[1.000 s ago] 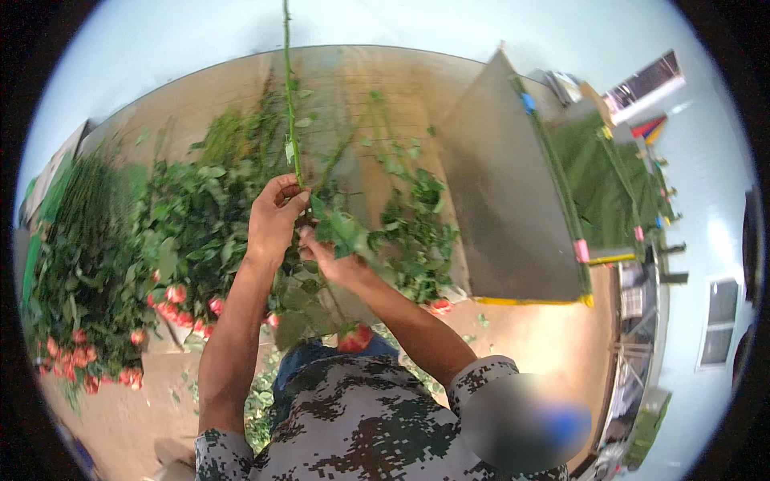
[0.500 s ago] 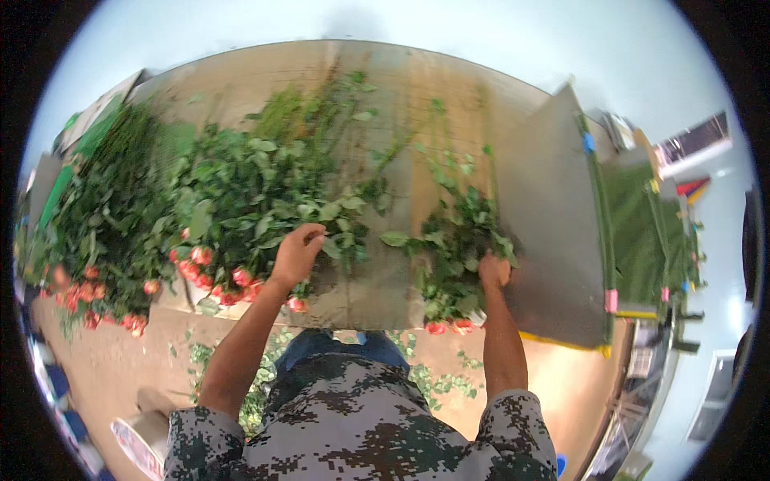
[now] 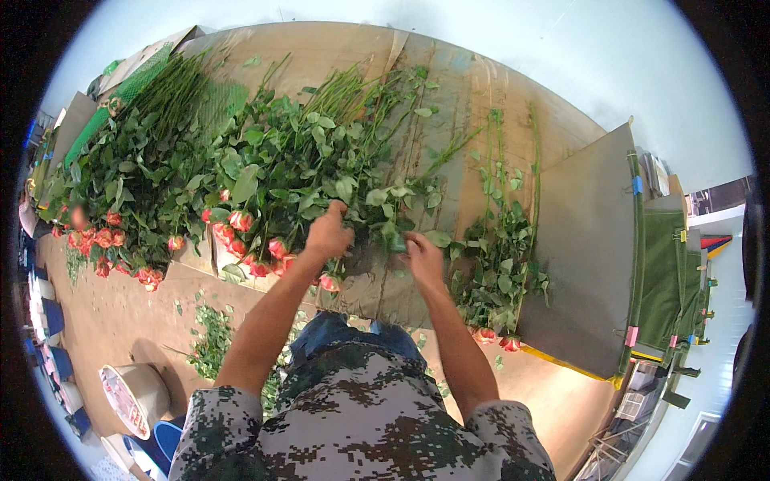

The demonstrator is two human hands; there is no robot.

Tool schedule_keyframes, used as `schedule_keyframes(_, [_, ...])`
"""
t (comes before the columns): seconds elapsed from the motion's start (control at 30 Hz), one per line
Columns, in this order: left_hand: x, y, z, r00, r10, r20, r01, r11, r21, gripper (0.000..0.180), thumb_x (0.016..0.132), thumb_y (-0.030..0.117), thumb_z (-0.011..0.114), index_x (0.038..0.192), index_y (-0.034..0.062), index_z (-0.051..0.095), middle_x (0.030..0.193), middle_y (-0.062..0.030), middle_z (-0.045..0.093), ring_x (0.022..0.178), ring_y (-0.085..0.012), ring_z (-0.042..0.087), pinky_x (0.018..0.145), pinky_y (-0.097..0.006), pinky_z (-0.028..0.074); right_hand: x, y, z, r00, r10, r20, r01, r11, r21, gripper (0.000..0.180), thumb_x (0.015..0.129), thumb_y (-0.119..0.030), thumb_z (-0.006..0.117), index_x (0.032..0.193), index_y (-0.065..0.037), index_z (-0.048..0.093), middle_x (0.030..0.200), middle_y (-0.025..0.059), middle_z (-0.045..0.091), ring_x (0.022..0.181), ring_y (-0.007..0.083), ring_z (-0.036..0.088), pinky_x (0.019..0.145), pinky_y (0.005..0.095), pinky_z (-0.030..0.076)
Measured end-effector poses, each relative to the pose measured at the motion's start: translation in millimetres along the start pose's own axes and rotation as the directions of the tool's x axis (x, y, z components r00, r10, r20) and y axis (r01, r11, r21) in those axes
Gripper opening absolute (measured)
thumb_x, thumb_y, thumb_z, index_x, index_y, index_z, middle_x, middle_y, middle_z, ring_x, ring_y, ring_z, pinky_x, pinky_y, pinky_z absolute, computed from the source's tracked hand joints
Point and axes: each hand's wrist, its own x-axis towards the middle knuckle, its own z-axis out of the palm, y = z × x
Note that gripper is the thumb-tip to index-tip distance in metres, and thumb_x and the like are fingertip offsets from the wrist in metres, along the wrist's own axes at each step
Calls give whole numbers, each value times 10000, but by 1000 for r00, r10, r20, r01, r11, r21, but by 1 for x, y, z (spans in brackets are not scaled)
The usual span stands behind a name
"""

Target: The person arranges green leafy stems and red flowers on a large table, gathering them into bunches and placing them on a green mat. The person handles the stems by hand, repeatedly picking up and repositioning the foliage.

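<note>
On the table (image 3: 593, 132) lies a large middle pile of red-and-cream roses (image 3: 277, 248), blooms toward me and stems pointing away. My left hand (image 3: 329, 232) is at the pile's right edge, its fingers curled in among the leaves; what they hold is hidden. Just right of it, my right hand (image 3: 423, 260) is closed in a pinch at a small blurred teal-green thing (image 3: 399, 243), which I cannot identify. Farther right, a smaller bunch of roses (image 3: 501, 272) rests apart from both hands, two blooms over the near edge.
Another rose pile (image 3: 132, 176) lies far left, beside green netting (image 3: 120, 104). A grey panel (image 3: 581, 248) stands at the right, with green cloth (image 3: 674, 256) beyond. Cut leaves (image 3: 210, 341) and a white bucket (image 3: 136, 397) are on the floor.
My right hand has left the smaller bunch and moved left, close to my left hand. The left hand stays by the middle pile. The whole view has shifted and tilted.
</note>
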Motion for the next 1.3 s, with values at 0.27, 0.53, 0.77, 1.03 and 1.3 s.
schedule_keyframes(0.27, [10,-57,-54,983,179,33,-165,951,-263,542,752,185,668,1213,3,450,1095,-205,578,1002,-282,559,894,-356,426,39,-7,95,921,110,373,-316,771,553,256,936,-128,522,1161,-9,495,1003,91,555,870,243,621,774,408,550])
schedule_keyframes(0.53, [-20,-15,-62,991,125,-40,-126,992,-25,671,692,259,743,1262,59,453,947,-230,646,899,-388,624,772,-426,500,31,-58,119,932,-362,-5,360,928,-94,159,945,-144,514,1012,-8,559,784,32,518,679,124,469,627,269,411])
schedule_keyframes(0.77, [-23,-24,-101,917,243,-316,-317,925,-211,499,710,208,696,1145,1,567,994,-231,643,917,-373,631,823,-387,492,37,-74,69,965,-185,-185,224,949,222,90,939,-132,487,975,-57,521,885,30,505,695,135,471,564,326,417])
schedule_keyframes(1.03, [-49,-61,-113,967,73,-245,-162,917,-366,472,767,139,668,1183,-40,534,1020,-158,644,910,-196,601,835,-311,468,31,-21,-13,937,58,-346,-185,919,-347,349,959,-304,491,801,-6,578,616,107,510,584,248,525,578,433,460])
schedule_keyframes(1.3, [-60,-33,-108,971,97,-221,-197,847,-494,423,813,95,613,1198,-50,511,997,-119,635,871,-158,608,782,-292,491,63,59,-59,910,90,-405,-324,766,-556,384,951,-325,488,1152,3,493,980,161,599,800,279,549,722,403,466])
